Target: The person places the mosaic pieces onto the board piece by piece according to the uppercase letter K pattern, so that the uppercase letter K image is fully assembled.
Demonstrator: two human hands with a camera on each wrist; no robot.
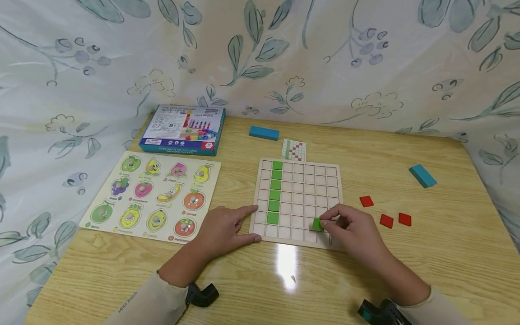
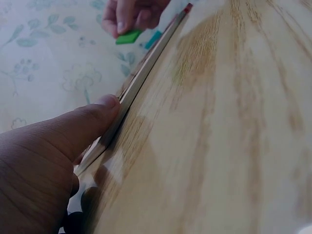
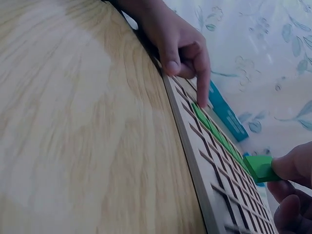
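Observation:
A wooden grid board lies on the table, with a column of several green square tiles in its second column from the left. My right hand pinches one more green tile between thumb and fingertip, above the lower right part of the grid; the right wrist view shows it raised off the board. At the board's left edge, my left hand touches the frame with extended index finger and thumb. A small pattern card with green and red squares lies against the board's far edge.
Red tiles lie scattered to the right of the board. One blue block is farther right, another blue block behind the card. To the left are a fruit puzzle board and a boxed toy set. A patterned curtain hangs behind.

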